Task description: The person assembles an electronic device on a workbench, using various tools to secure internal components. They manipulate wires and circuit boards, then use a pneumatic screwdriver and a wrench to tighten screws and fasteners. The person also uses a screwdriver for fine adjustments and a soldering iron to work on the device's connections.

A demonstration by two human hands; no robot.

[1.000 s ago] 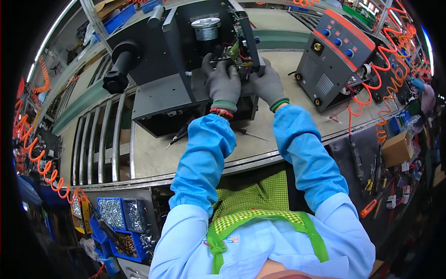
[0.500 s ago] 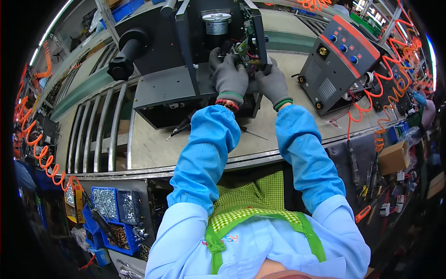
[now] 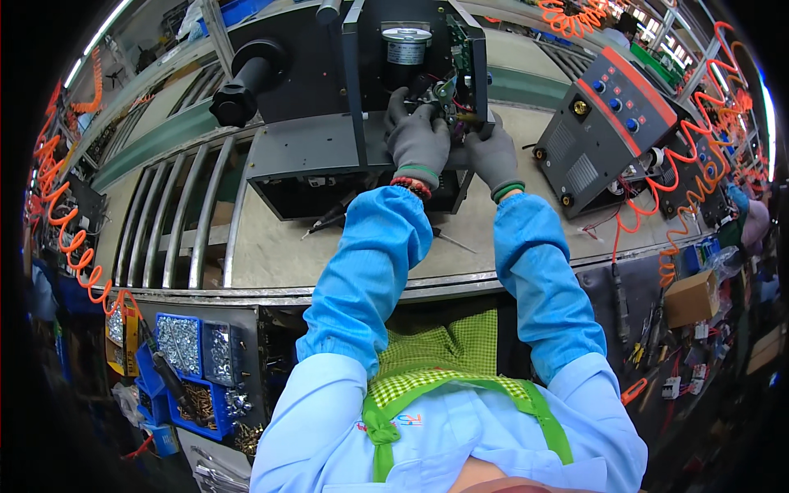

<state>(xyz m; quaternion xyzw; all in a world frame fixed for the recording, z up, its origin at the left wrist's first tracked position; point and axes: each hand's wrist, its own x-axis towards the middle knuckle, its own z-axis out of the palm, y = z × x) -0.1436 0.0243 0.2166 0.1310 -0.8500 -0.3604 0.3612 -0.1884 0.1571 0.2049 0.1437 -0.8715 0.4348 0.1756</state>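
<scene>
A dark metal machine housing [image 3: 300, 141] stands on the bench with its side compartment exposed. My left hand [image 3: 419, 141], in a grey glove, reaches into this compartment below a silver-topped cylindrical motor [image 3: 408, 51]. Its fingers are bent round a small part at the feed mechanism [image 3: 445, 92]; the glove hides what they hold. My right hand [image 3: 493, 154], gloved too, is closed at the lower corner of the upright end panel [image 3: 475, 78], beside a green circuit board [image 3: 457, 49]. Its fingertips are partly hidden. A thin screwdriver-like shaft [image 3: 457, 241] lies under my wrists.
Right of the housing stands a grey-and-red machine [image 3: 604, 123] with blue knobs. A black spool holder [image 3: 246, 86] juts out at left, above metal rollers [image 3: 201, 218]. Blue screw bins [image 3: 179, 343] sit lower left. Orange coiled hoses [image 3: 670, 164] hang at right; a cardboard box [image 3: 690, 298] lies below.
The whole view has shifted, so the housing appears farther right and slightly lower. Both hands stay at the compartment; my right hand sits slightly lower and more to the left against the panel.
</scene>
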